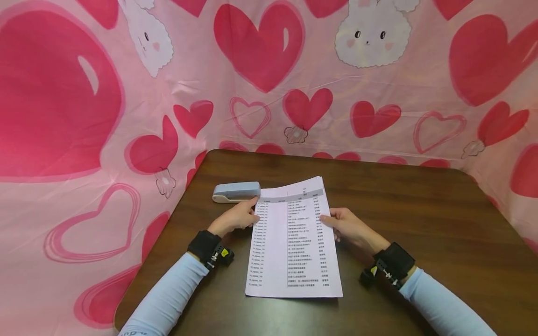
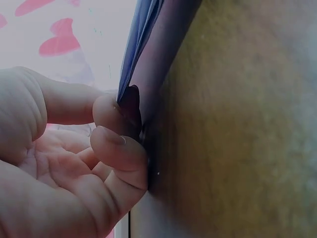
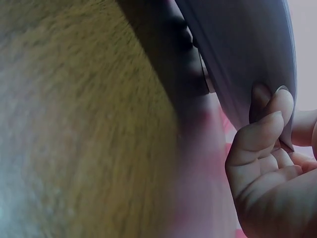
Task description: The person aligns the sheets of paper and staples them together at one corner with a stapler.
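Observation:
Several printed sheets of paper (image 1: 294,242), stacked together, are held up tilted above the table in the head view. My left hand (image 1: 236,217) pinches their left edge. On the opposite edge, my right hand (image 1: 353,226) grips the sheets with the thumb on the printed face. The left wrist view shows layered paper edges (image 2: 132,54) between the fingers of that hand. From the right wrist, the back of the paper (image 3: 242,49) is seen with curled fingers (image 3: 255,136) against it. A light blue stapler (image 1: 237,191) lies just beyond my left hand.
The brown wooden table (image 1: 420,210) extends under and around the paper, with rounded far corners. A pink curtain (image 1: 311,74) with hearts and rabbits hangs behind it and along the left side.

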`<act>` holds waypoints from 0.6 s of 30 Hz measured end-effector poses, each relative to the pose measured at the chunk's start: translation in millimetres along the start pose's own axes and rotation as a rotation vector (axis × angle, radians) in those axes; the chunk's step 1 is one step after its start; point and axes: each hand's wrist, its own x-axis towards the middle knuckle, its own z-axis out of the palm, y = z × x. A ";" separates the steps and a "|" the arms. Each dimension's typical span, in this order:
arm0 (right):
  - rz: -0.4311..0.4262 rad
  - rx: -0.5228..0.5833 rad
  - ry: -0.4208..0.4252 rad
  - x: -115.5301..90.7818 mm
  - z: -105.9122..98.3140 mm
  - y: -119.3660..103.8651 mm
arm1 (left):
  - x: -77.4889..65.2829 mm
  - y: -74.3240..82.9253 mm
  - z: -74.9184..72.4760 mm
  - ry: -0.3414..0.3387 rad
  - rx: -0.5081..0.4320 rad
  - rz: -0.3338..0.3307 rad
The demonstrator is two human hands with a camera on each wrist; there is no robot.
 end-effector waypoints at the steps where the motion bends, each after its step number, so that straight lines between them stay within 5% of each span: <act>1: 0.005 -0.001 0.004 0.7 0.5 0.1 | -0.7 -0.2 -0.5 0.002 0.000 -0.001; 18: 0.036 0.026 -0.037 14.1 9.1 2.5 | -5.9 -5.7 -7.9 0.035 0.008 -0.042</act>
